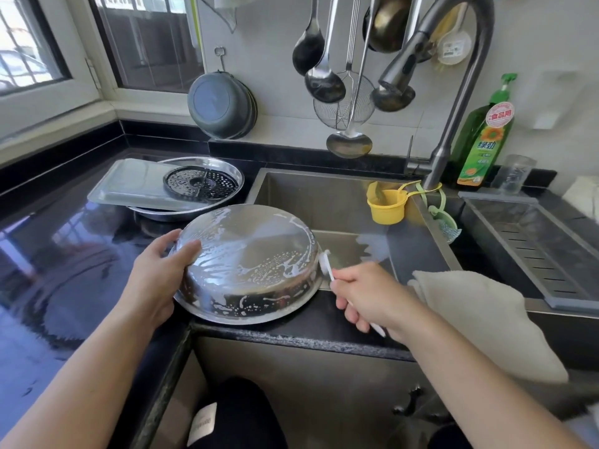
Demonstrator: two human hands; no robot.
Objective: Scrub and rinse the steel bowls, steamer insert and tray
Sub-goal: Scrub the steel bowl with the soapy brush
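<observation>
A suds-streaked steel bowl (pixel 249 264) sits upside down and tilted at the sink's (pixel 324 196) front left corner, its inside hidden. The left hand (pixel 155 273) curls its fingers over the bowl's left rim; the right hand (pixel 366 296) wraps a white brush (pixel 325 265), bristles touching the bowl's right edge. Behind on the counter (pixel 64 228), another steel bowl (pixel 223 166) holds the perforated steamer insert (pixel 201 183), with the flat tray (pixel 129 186) lying across it. A yellow cup (pixel 385 202) hangs by the faucet (pixel 453 124), contents unclear.

Upturned round steel bowl (pixel 249 260): was silver, streaked with white foam | brush (pixel 325 265): white | perforated round steamer insert (pixel 201 183): dark, dotted with holes | rectangular steel tray (pixel 129 186): grey-silver | small plastic cup (pixel 387 204): yellow | tall detergent bottle (pixel 486 137): green, sunflower label | stone countertop (pixel 64 241): glossy black | draped cloth (pixel 479 315): cream
</observation>
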